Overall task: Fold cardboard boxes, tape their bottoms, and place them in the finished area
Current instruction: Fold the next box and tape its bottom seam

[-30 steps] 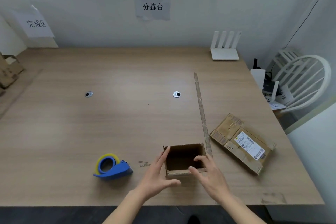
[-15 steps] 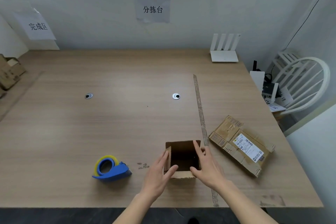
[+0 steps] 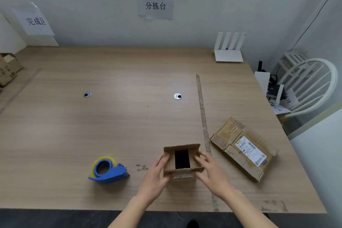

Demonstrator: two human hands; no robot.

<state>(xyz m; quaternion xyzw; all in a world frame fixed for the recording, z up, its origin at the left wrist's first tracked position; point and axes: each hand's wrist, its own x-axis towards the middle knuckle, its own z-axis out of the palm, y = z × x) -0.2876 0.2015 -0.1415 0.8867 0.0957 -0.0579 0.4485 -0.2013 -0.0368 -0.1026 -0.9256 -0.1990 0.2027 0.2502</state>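
Cardboard box point(image 3: 182, 159) sits at the near middle of the table point(image 3: 114, 126), small and upright, its side flaps folded inward with a dark slot between them. Left hand point(image 3: 155, 177) clasps the box's left wall, fingers curled onto the left flap; right hand point(image 3: 212, 174) mirrors it on the right, fingers bent over the right flap and pressing it down. Both hands hold the box, nothing else.

Just left waits the blue tape dispenser point(image 3: 108, 170), untouched. To the right, past a long worn strip point(image 3: 203, 126) running near to far, lies a flattened carton point(image 3: 244, 148) with a shipping label. Finished boxes point(image 3: 8, 69) peek in at the far left edge, under a paper sign point(image 3: 36, 21).

Risk from here, as a judgement: those stiff flaps look ready to spring back up the moment a hand lets go to fetch the tape, and a light box like this could skid or tip under uneven pressure, leaving the seam crooked.
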